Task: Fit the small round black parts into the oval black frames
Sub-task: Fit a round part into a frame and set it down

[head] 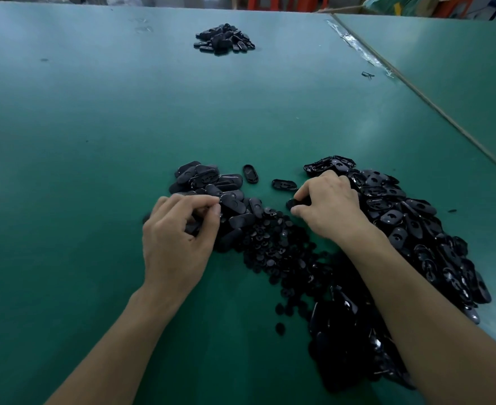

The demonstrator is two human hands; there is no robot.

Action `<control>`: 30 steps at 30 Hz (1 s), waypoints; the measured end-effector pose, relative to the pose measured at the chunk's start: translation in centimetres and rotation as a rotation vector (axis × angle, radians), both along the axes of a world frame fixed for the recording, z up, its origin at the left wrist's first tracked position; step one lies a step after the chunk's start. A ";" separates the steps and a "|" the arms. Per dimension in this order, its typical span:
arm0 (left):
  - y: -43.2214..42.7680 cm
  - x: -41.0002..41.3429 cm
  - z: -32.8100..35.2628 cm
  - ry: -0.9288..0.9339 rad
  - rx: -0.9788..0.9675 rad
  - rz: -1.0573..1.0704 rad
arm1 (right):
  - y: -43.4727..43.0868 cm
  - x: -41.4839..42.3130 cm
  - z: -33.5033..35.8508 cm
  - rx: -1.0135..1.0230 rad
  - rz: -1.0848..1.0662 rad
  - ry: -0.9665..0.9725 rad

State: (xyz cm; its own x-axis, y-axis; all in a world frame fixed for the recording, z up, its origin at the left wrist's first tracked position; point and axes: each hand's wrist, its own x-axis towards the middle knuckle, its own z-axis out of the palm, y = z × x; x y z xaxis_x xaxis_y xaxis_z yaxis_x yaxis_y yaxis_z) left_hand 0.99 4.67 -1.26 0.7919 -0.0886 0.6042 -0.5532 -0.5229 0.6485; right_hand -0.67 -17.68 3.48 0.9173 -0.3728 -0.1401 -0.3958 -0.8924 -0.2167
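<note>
Green desk (pixel 95 141) carries glossy black oval frames (pixel 401 217) and small round parts (pixel 273 244); left hand (pixel 176 238) curls round a dark piece (pixel 192 228), right hand (pixel 328 206) pinches one frame (pixel 293 203).

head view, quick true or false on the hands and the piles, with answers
1. The right hand grips a black part. True.
2. The small round parts lie in a tray. False: they lie loose on the green table.
3. A far pile of black pieces sits beyond both hands. True.
4. The left hand lies flat and open. False: its fingers are curled at the near pile.
</note>
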 end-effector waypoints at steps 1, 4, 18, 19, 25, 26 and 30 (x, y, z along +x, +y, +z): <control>-0.1 -0.1 0.0 -0.011 -0.014 -0.032 | 0.0 0.0 0.0 0.022 -0.001 -0.017; -0.2 -0.2 0.1 -0.057 -0.054 -0.078 | 0.2 -0.2 0.0 0.064 0.016 -0.062; -1.6 -2.2 0.7 0.132 -0.215 -0.334 | 3.3 -2.9 2.0 0.808 0.247 -0.345; -1.7 -2.3 0.9 0.205 -0.281 -0.351 | 3.4 -3.1 2.0 0.852 0.279 -0.356; -2.0 -2.6 1.4 0.459 -0.547 -0.431 | 3.4 -3.6 1.4 0.923 0.323 -0.337; -2.1 -2.6 1.4 0.476 -0.556 -0.429 | 3.3 -3.7 1.3 0.916 0.326 -0.326; -1.9 -2.3 1.2 0.491 -0.603 -0.406 | 3.3 -3.8 1.1 0.940 0.314 -0.324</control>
State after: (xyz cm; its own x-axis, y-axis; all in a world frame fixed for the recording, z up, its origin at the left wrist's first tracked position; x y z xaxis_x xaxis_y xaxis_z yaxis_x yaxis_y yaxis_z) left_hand -1.31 2.79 -0.07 0.9514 -0.1954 0.2380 -0.2080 0.1623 0.9646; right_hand -4.46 -14.41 4.57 0.9996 0.0206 0.0198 0.0259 -0.3612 -0.9321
